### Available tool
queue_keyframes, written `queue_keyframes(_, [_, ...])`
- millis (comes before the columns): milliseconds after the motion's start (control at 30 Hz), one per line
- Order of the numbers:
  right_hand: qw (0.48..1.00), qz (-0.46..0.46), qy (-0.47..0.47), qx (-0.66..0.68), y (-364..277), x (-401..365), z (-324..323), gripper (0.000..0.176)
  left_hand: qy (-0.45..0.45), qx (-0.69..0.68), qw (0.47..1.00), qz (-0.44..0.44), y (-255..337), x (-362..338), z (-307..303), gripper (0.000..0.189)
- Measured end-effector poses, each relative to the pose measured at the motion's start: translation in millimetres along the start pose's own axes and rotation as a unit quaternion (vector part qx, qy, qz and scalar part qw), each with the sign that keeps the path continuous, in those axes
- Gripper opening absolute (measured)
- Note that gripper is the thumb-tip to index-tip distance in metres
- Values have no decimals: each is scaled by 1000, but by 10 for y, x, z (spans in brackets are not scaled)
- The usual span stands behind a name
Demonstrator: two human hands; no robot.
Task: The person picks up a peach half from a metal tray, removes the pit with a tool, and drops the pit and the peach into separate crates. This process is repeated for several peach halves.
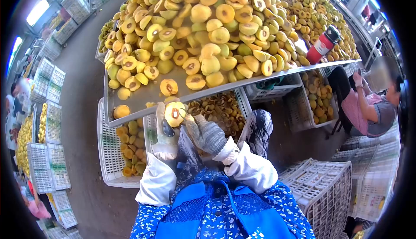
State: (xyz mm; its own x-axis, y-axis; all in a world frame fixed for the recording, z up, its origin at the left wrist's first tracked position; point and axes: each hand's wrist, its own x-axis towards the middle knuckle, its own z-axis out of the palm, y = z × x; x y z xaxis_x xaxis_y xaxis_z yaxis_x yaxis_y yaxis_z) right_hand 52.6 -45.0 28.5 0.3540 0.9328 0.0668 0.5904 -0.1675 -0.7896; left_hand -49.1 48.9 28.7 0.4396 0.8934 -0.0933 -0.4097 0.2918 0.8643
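Observation:
My gloved left hand (164,128) holds up a yellow peach half (175,113), its cut face and brown pit hollow turned toward me. A dark patch shows on that hand just below the fruit. My right hand (207,133), in a grey knitted glove, is closed with its fingertips right at the fruit's lower right edge; I cannot tell what is inside its fingers. Both hands are in front of the metal table's near edge (149,111). On the table, a large heap of peach halves (208,35) rises, with a few loose ones near the edge.
Below the table stand a white crate (106,161) of peach halves and another holding brown-yellow pieces (221,111). A red bottle (321,46) leans on the heap. At right sits another person (368,104). An upturned crate (323,187) stands by my right side; stacked crates (47,161) line the left.

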Motion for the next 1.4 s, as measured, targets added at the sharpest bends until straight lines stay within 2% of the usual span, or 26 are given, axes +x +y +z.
queue_keyframes(67, [997,22,-65,-29,-23,8,-11,33,4,104,991,88,-56,-120,84,44])
queue_keyframes(167, [979,-152,-3,-136,88,-102,168,24,9,275,938,211,-245,-187,21,36])
queue_keyframes(200, [975,-156,-17,-155,81,-158,172,32,49,75,992,93,-353,-183,-38,31])
queue_keyframes(300, [989,-87,-59,-101,4,-221,148,35,75,147,982,87,-272,-284,64,31])
queue_keyframes(400, [985,-98,-70,-122,30,-302,69,30,94,238,959,120,-241,-314,90,37])
queue_keyframes(433, [984,-98,-77,-128,42,-305,48,29,68,288,945,141,-257,-305,56,39])
queue_keyframes(467, [988,8,-124,-86,46,-270,13,36,44,336,927,164,-273,-297,22,41])
queue_keyframes(533, [982,-65,-147,96,200,-273,-81,28,-45,394,893,214,-317,-260,-86,44])
queue_keyframes(567, [965,-101,-155,185,292,-269,-96,27,-97,13,993,-61,-170,-246,-62,37])
queue_keyframes(600, [845,122,-258,453,387,-237,-29,26,-109,48,993,-21,-115,-249,6,35])
queue_keyframes(667, [870,140,-228,414,337,-294,11,26,-142,10,988,65,-161,-255,79,35])
queue_keyframes(700, [892,60,-215,393,334,-277,52,25,-163,-64,978,112,-255,-241,81,35])
queue_keyframes(767, [918,-96,-165,346,235,-229,74,24,-55,-138,987,68,-296,-342,70,31])
queue_keyframes(800, [792,-21,-243,560,206,-272,38,24,-46,-65,996,38,-270,-366,7,30])
queue_keyframes(867, [884,68,-213,412,240,-335,89,32,-68,69,995,-2,-192,-410,-112,28])
queue_keyframes(900, [878,146,-294,349,272,-292,-54,31,-101,127,987,-5,-175,-393,-147,28])
queue_keyframes(967, [838,193,-307,408,452,-290,42,31,-123,119,985,-10,-161,-408,-127,26])
queue_keyframes(1000, [749,246,-348,508,717,-258,193,29,-113,54,992,-11,-177,-429,-61,26])
queue_keyframes(1100, [508,197,-434,717,218,-426,-293,26,-93,-150,983,-52,-217,-425,107,30])
queue_keyframes(1167, [661,142,-328,660,238,-455,-121,26,-79,-282,952,-92,-233,-434,143,36])
queue_keyframes(1200, [727,113,-270,621,253,-482,19,26,17,-308,940,-147,-285,-402,80,38])
queue_keyframes(1267, [837,44,-147,526,249,-480,164,26,46,-256,959,-108,-260,-383,72,37])
queue_keyframes(1300, [857,49,-128,497,253,-457,166,25,58,-229,968,-88,-238,-356,69,36])
queue_keyframes(1333, [876,54,-109,467,252,-432,150,24,98,-135,984,62,-259,-284,-31,32])
queue_keyframes(1367, [894,57,-91,436,257,-381,123,24,160,4,981,112,-82,-292,-152,26])
queue_keyframes(1400, [863,154,-99,471,436,-415,204,26,236,144,950,143,95,-299,-272,22])
